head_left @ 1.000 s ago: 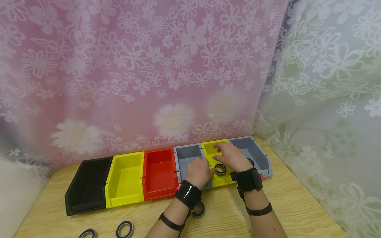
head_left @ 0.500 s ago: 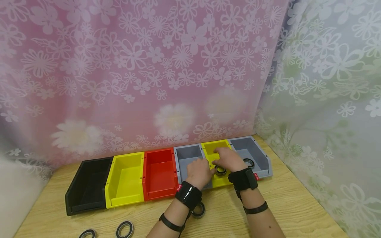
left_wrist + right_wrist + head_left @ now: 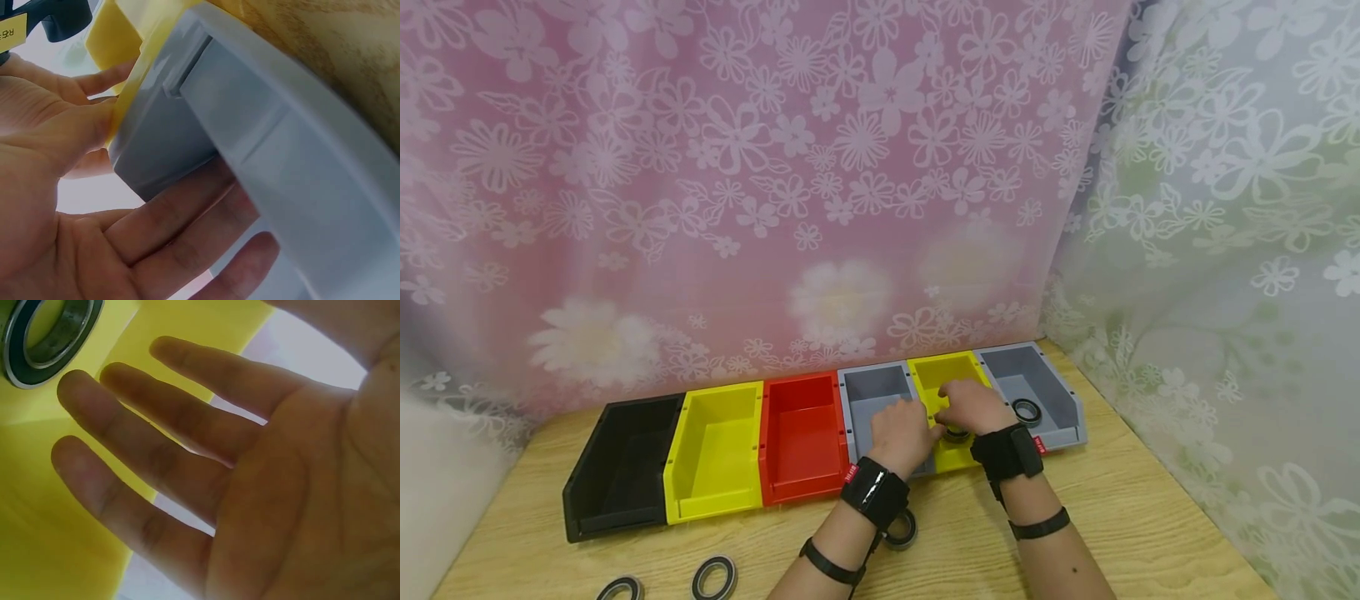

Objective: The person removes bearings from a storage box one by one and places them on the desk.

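From the head view we see a row of bins along the back of the counter: black, yellow, red, grey, a second yellow bin and a second grey one at the right end. Our left hand rests at the front of the first grey bin, lower centre of the frame. Our right hand lies over the second yellow bin, covering most of the bearing ring inside it, of which only a dark sliver shows below the knuckles.

The right wrist view gives what the head view hides: that ring lies flat on the yellow floor at the upper left of the frame, and the fingers are straight and slightly spread above the bin, apart from the ring, so this grip holds nothing.

The left wrist view shows the left fingers straight and relaxed against the grey bin's wall, with the thumb touching the yellow edge beside it; the grip is spread, not clamped.

Only the head view shows another ring in the far right grey bin, one ring on the counter beneath the left wrist, and two more at the lower left.
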`<state>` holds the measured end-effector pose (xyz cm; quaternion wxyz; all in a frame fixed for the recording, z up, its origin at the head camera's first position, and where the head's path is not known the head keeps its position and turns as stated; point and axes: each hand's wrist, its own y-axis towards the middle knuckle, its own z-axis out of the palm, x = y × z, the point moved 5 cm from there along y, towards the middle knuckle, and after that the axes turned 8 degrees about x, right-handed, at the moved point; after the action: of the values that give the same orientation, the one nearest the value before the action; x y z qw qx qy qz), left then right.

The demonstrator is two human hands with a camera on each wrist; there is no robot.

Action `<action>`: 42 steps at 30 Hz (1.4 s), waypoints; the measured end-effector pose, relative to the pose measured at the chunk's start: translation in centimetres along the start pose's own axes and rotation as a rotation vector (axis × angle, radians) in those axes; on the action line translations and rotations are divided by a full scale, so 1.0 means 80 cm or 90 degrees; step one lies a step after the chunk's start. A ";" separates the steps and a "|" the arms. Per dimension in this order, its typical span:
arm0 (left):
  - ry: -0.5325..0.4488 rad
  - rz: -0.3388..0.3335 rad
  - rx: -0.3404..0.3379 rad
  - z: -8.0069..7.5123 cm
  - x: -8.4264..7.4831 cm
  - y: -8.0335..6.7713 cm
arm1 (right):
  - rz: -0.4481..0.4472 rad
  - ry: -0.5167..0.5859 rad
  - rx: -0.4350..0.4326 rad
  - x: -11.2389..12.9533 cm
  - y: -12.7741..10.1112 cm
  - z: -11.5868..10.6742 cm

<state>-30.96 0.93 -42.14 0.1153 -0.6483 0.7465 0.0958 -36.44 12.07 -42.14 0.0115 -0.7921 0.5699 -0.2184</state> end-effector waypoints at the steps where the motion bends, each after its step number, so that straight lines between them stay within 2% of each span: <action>1: 0.000 -0.002 0.003 0.000 0.000 0.000 | 0.003 -0.003 0.003 0.000 0.000 0.000; 9: -0.013 -0.004 0.005 0.002 0.001 0.002 | -0.004 -0.017 0.022 0.000 0.000 0.004; 18: -0.009 -0.001 0.002 0.002 0.001 -0.001 | 0.000 -0.023 0.001 -0.003 0.003 0.008; 30: -0.047 0.013 -0.007 0.004 0.004 0.000 | 0.030 -0.071 -0.006 -0.008 0.005 0.012; 42: -0.033 0.008 -0.001 0.007 0.004 0.001 | 0.014 -0.110 -0.007 -0.005 0.004 0.015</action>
<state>-31.03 0.77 -42.73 0.1333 -0.6409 0.7473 0.1140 -36.43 12.06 -43.47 0.0586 -0.8018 0.5767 -0.1457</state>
